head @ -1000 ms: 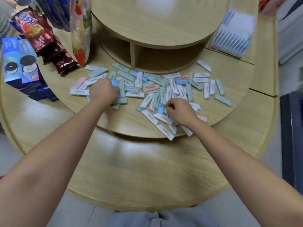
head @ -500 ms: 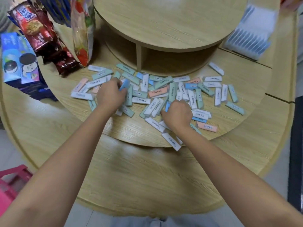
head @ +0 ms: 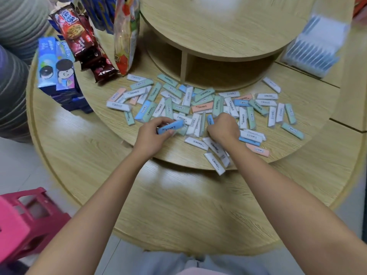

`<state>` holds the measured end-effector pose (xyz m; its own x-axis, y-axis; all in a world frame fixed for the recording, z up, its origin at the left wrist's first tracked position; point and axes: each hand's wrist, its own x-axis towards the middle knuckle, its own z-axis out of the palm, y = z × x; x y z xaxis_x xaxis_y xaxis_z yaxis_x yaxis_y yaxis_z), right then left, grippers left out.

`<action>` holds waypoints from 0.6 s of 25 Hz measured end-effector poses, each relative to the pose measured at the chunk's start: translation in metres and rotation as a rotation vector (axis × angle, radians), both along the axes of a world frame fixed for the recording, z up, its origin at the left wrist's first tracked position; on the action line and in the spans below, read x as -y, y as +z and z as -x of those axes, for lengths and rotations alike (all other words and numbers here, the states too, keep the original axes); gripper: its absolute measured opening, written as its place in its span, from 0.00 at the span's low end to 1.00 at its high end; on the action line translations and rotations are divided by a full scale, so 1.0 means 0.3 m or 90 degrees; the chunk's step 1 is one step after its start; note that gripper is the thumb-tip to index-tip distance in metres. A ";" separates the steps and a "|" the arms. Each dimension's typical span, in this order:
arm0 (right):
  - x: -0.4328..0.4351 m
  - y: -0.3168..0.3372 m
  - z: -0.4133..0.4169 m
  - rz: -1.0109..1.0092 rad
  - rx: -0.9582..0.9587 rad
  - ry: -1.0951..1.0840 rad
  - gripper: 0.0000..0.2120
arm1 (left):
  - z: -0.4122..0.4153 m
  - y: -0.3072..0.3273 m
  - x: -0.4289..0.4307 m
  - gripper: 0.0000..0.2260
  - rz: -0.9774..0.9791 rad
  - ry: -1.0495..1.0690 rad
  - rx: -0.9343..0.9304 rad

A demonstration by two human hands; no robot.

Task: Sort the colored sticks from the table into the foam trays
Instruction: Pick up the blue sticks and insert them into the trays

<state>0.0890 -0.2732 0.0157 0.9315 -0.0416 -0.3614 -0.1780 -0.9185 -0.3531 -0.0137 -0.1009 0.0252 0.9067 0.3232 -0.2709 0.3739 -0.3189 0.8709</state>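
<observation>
Gripping a blue stick (head: 171, 126), the left hand (head: 153, 135) curls round it by the near edge of the table (head: 178, 205). The right hand (head: 223, 129), fingers bent, maybe pinches a second blue stick (head: 210, 119) in the pile of sticks (head: 200, 108).

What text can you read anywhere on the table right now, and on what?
None reads clearly.
Sticks: black print on each label, too small.
Blue stick in the left hand's grip: print too small.
Red cookie pack: white lettering, blurred.
Blue cookie box: lettering blurred.
Snack bag: lettering blurred.
</observation>
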 end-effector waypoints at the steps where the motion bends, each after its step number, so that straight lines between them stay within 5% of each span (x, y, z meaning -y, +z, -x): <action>1: 0.007 0.012 0.006 -0.027 0.018 0.004 0.03 | 0.020 0.005 0.005 0.09 0.000 0.013 0.007; 9: 0.272 0.132 0.229 -0.382 -0.012 -0.017 0.10 | 0.159 0.048 0.169 0.07 0.122 0.036 0.030; 15: 0.611 0.119 0.402 -0.435 0.000 -0.100 0.05 | 0.207 0.072 0.478 0.07 0.217 -0.010 0.010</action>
